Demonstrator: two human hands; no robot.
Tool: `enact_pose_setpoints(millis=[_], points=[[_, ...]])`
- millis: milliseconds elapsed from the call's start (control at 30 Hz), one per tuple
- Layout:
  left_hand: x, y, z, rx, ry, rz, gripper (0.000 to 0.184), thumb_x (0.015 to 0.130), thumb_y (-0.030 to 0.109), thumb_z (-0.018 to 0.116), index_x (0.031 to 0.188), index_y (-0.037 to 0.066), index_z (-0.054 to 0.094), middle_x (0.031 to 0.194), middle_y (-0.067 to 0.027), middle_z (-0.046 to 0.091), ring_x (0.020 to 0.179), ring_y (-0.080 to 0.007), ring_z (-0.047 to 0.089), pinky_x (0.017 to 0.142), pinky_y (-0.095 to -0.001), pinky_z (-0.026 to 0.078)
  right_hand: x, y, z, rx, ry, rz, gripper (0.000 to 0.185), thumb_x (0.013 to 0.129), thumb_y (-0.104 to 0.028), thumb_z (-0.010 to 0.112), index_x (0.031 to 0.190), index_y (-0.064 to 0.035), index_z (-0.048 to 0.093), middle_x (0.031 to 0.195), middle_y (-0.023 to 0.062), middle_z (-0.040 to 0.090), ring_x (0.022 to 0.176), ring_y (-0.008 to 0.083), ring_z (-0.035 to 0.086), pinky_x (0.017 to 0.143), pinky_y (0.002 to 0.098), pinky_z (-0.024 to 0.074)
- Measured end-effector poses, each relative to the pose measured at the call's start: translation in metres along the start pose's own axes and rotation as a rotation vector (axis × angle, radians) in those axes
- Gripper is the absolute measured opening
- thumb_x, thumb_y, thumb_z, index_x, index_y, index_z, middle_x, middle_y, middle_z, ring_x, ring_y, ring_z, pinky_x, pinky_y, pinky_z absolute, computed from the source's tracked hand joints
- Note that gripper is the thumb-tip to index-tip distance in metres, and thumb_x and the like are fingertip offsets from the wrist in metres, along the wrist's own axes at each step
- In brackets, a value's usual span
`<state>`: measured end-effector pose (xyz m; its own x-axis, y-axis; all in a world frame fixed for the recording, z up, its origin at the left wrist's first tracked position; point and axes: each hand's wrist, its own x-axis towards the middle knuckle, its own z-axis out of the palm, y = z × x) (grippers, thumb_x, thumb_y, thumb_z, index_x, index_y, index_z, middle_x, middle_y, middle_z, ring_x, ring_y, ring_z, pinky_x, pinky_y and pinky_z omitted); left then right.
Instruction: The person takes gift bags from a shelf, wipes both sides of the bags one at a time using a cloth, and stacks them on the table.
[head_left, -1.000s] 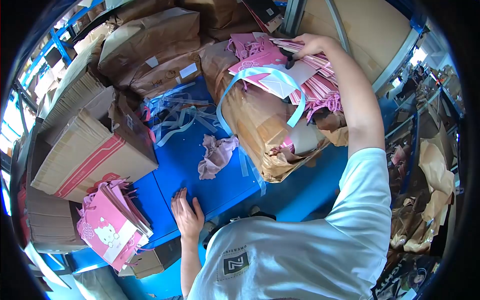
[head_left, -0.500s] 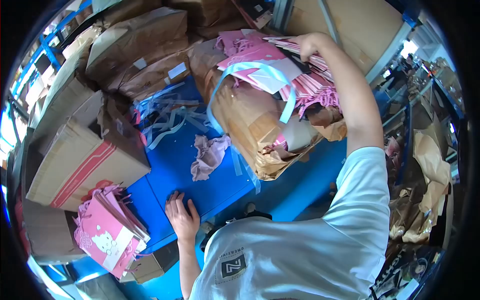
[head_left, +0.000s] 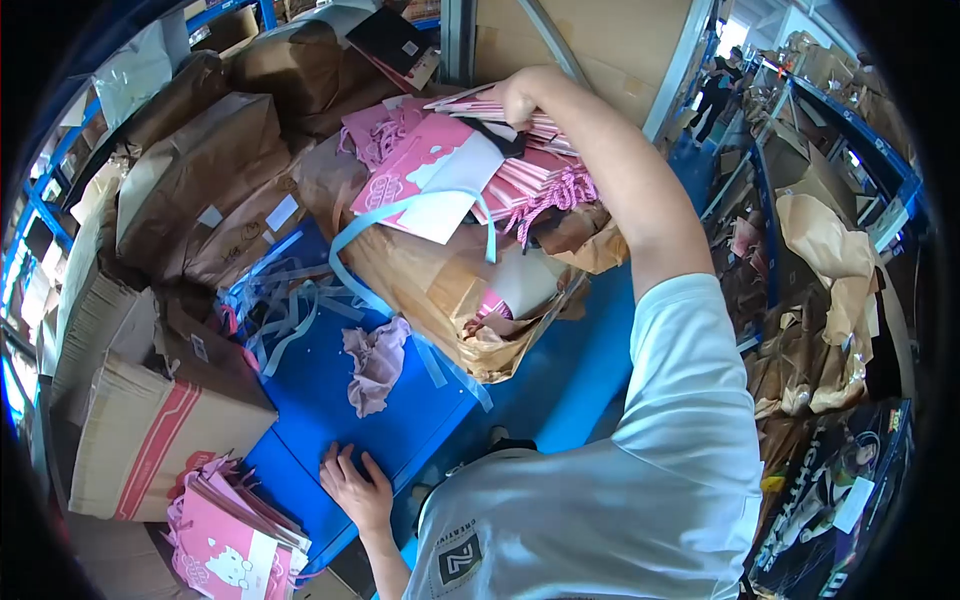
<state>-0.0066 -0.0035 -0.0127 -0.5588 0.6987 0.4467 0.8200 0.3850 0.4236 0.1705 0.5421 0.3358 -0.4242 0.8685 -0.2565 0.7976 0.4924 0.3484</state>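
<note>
My left hand [head_left: 357, 488] rests with spread fingers on the blue table [head_left: 300, 420] near its front edge. My right hand [head_left: 517, 100] reaches to a stack of pink paper bags [head_left: 530, 178] with twisted pink handles; its fingers are bent over the stack's back end, their tips partly hidden. The stack lies on a brown paper package [head_left: 425, 270], beside a pink-and-white bag [head_left: 425, 170] and a looped light blue strap [head_left: 375, 215]. Crumpled mauve paper [head_left: 375, 365] lies between the package and my left hand. More pink bags [head_left: 230, 540] with a white cat print stand at lower left.
An open cardboard box [head_left: 160, 430] stands at left. Clear and pale blue strips [head_left: 290, 310] lie tangled behind the mauve paper. Brown wrapped packages [head_left: 200, 170] line the back. Shelves with torn brown paper [head_left: 825, 245] stand at right, and another person [head_left: 712, 92] is far off.
The view has swung right, so the table and packages appear farther left. My right hand stays at the pink stack, and my left hand is still on the table.
</note>
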Motion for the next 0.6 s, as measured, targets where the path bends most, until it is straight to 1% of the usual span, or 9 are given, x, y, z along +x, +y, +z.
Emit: enact_pose_setpoints(millis=[133, 167, 300, 333, 467, 533, 567, 600], points=[[0.005, 0.003, 0.003, 0.014, 0.014, -0.001, 0.025, 0.094, 0.011, 0.069, 0.117, 0.003, 0.067, 0.133, -0.0208, 0.064, 0.114, -0.0411, 0.058, 0.105, -0.0508, 0.045, 0.030, 0.013, 0.015, -0.053, 0.013, -0.053, 0.096, 0.080, -0.001, 0.074, 0.168, -0.0212, 0.041, 0.153, 0.0146, 0.064, 0.120, 0.0392, 0.071, 0.094, 0.0483, 0.0610], [0.005, 0.004, 0.003, 0.021, 0.016, -0.012, 0.025, 0.094, 0.011, 0.069, 0.117, 0.003, 0.067, 0.133, -0.0208, 0.064, 0.114, -0.0411, 0.058, 0.105, -0.0508, 0.045, 0.031, 0.012, 0.015, -0.056, 0.014, -0.066, 0.096, 0.080, -0.001, 0.074, 0.168, -0.0212, 0.041, 0.153, 0.0146, 0.064, 0.120, 0.0392, 0.071, 0.094, 0.0483, 0.0610], [0.006, 0.004, 0.003, 0.028, 0.021, 0.008, 0.024, 0.094, 0.011, 0.069, 0.116, 0.003, 0.067, 0.134, -0.0202, 0.063, 0.113, -0.0400, 0.058, 0.104, -0.0505, 0.045, 0.029, 0.006, 0.013, -0.091, -0.022, -0.046, 0.092, 0.085, -0.002, 0.070, 0.169, -0.0190, 0.037, 0.164, 0.0098, 0.054, 0.138, 0.0387, 0.061, 0.111, 0.0476, 0.0545], [0.007, 0.003, 0.003, 0.032, 0.024, 0.000, 0.024, 0.094, 0.011, 0.069, 0.116, 0.003, 0.067, 0.134, -0.0202, 0.063, 0.113, -0.0400, 0.058, 0.104, -0.0505, 0.045, 0.027, 0.007, 0.015, -0.094, -0.019, -0.054, 0.092, 0.085, -0.002, 0.070, 0.169, -0.0190, 0.037, 0.164, 0.0098, 0.054, 0.138, 0.0387, 0.061, 0.111, 0.0476, 0.0545], [0.007, 0.004, 0.002, 0.035, 0.018, 0.005, 0.023, 0.093, 0.012, 0.070, 0.115, 0.003, 0.068, 0.133, -0.0202, 0.063, 0.113, -0.0398, 0.058, 0.103, -0.0503, 0.045, 0.015, 0.006, 0.020, 0.105, 0.181, -0.050, 0.082, 0.086, 0.002, 0.070, 0.162, -0.0146, 0.046, 0.154, 0.0155, 0.061, 0.134, 0.0381, 0.062, 0.111, 0.0486, 0.0535], [0.006, 0.005, 0.000, 0.035, 0.015, -0.014, 0.023, 0.093, 0.012, 0.070, 0.115, 0.003, 0.068, 0.133, -0.0203, 0.063, 0.113, -0.0399, 0.058, 0.104, -0.0504, 0.045, 0.007, 0.006, 0.024, 0.126, 0.286, -0.051, 0.064, 0.089, 0.003, 0.068, 0.151, -0.0090, 0.054, 0.144, 0.0201, 0.066, 0.129, 0.0394, 0.065, 0.110, 0.0481, 0.0541], [0.007, 0.006, 0.000, 0.033, 0.009, -0.020, 0.023, 0.093, 0.012, 0.070, 0.115, 0.003, 0.068, 0.133, -0.0203, 0.063, 0.114, -0.0399, 0.058, 0.104, -0.0505, 0.045, 0.011, 0.008, 0.026, 0.120, 0.289, -0.062, 0.064, 0.089, 0.003, 0.068, 0.151, -0.0090, 0.054, 0.144, 0.0201, 0.066, 0.129, 0.0394, 0.065, 0.110, 0.0481, 0.0541], [0.007, 0.006, -0.001, 0.030, 0.003, -0.026, 0.024, 0.093, 0.013, 0.070, 0.115, 0.003, 0.068, 0.134, -0.0204, 0.063, 0.114, -0.0399, 0.058, 0.105, -0.0505, 0.045, 0.017, 0.009, 0.029, 0.160, 0.307, -0.028, 0.058, 0.091, 0.004, 0.065, 0.147, -0.0063, 0.055, 0.140, 0.0212, 0.067, 0.127, 0.0408, 0.067, 0.108, 0.0487, 0.0549]])
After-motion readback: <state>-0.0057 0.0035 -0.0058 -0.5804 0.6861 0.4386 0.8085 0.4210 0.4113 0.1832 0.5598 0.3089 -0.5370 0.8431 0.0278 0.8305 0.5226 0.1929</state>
